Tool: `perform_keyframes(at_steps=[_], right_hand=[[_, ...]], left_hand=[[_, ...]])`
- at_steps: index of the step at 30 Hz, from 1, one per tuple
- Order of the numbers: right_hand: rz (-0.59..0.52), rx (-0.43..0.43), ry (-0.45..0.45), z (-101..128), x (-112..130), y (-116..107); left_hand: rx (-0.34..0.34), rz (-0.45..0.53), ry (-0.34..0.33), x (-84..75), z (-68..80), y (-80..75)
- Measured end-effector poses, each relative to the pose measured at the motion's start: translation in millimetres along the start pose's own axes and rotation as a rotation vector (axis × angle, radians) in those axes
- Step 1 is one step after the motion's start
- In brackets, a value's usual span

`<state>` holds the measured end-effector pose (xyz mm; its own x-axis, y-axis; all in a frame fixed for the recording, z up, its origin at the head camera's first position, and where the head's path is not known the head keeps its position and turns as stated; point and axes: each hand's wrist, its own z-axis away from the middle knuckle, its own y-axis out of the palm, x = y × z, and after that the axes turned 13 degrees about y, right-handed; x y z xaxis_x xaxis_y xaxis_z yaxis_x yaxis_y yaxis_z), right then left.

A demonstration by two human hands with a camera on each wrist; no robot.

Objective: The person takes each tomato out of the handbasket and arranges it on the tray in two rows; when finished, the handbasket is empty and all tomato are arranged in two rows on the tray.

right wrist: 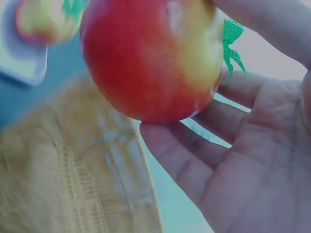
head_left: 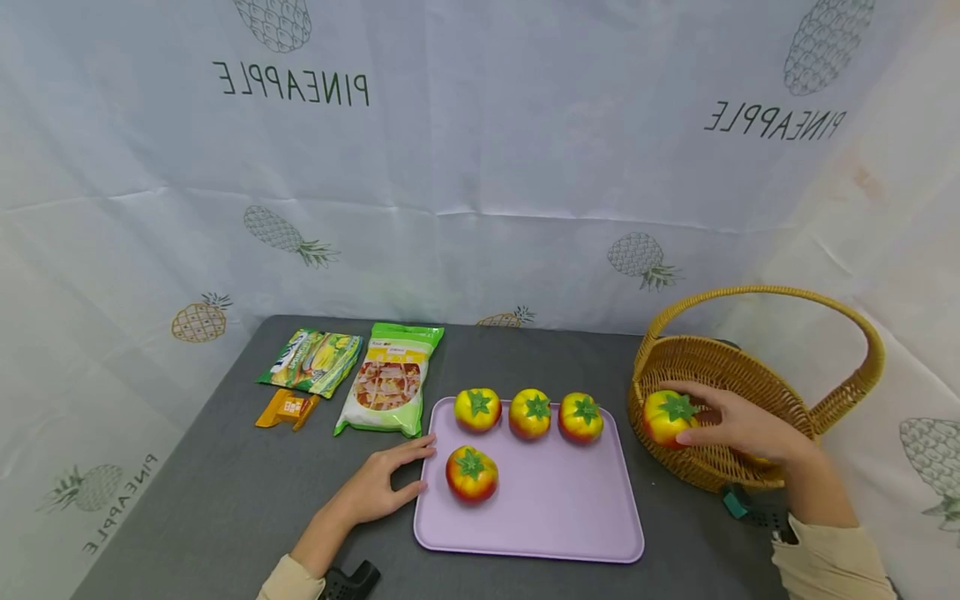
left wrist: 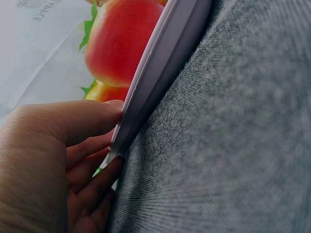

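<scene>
My right hand [head_left: 738, 425] grips a red-and-yellow fruit [head_left: 670, 418] with a green star-shaped leafy top, over the left part of the wicker basket [head_left: 757, 367]. Thumb and fingers hold its sides in the right wrist view, where the fruit [right wrist: 153, 58] hangs above the blurred basket. My left hand [head_left: 378, 483] touches the left edge of the lilac tray [head_left: 555, 517], fingers fairly straight. Up close, the thumb [left wrist: 95, 119] rests at the tray's rim [left wrist: 160, 63]. Three similar fruits stand in a row along the tray's back, and another fruit [head_left: 472, 474] sits nearer its front left.
Left of the tray lie a green-and-white food bag [head_left: 390, 383], a green-and-yellow packet [head_left: 313, 360] and a small orange packet [head_left: 287, 408]. The basket's tall handle [head_left: 765, 292] arches over its opening. A pineapple-print curtain [head_left: 480, 167] hangs behind the grey table [head_left: 202, 500].
</scene>
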<state>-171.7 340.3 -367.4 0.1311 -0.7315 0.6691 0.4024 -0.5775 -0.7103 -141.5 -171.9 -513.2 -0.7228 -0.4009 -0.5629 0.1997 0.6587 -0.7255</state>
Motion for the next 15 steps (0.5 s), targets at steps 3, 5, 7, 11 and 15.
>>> perform_keyframes(at_steps=[3, 5, 7, 11, 15], right_hand=[[-0.079, -0.011, -0.026, 0, 9, 18], [-0.132, 0.003, -0.033, -1, 12, 31], [-0.196, 0.045, -0.035, -3, 14, 44], [-0.242, 0.094, -0.039, -8, 19, 68], [-0.206, 0.072, -0.052, -13, 26, 86]], left_hand=[[0.004, -0.005, -0.004, -0.4, 1.3, 0.0], [0.010, -0.006, -0.015, -1.1, 2.3, -0.3], [0.018, -0.003, -0.029, -1.9, 3.2, -0.6], [0.021, 0.004, -0.043, -2.4, 2.4, -0.5], [0.016, 0.004, -0.043, -1.6, -0.2, -0.2]])
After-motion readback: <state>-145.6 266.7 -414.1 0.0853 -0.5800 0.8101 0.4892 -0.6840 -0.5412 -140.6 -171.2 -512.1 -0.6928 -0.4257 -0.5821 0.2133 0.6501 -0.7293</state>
